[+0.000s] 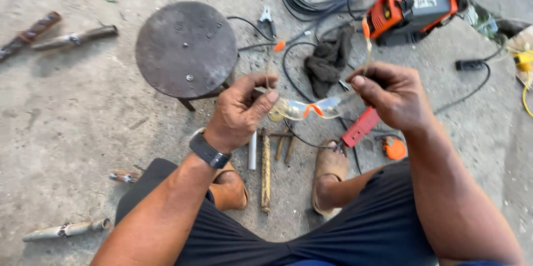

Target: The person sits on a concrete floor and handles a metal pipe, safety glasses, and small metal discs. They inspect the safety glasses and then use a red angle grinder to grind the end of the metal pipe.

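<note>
Two-handed, holding a pair of clear safety glasses in the air above the concrete floor, out in front of the knees, between a round metal stool and an orange welding machine. Pinching with the left hand, thumb and forefinger closed on the left end of the frame. Gripping with the right hand, fingers curled shut around the other end, near the hinge.

Judging by the spread arms: opening out and readying the glasses. Lying with the long axis of the lens bar across the view, running from one hand to the other. Pointing both thin orange-tipped arms up the picture, away from the body and toward the machine.

Calling next, most likely, for an even hold on both arms, swinging their tips round toward the face and lifting without twisting the thin frame.

Lying below, well apart from the glasses: a red electrode holder, metal rods, a dark cloth.
</note>
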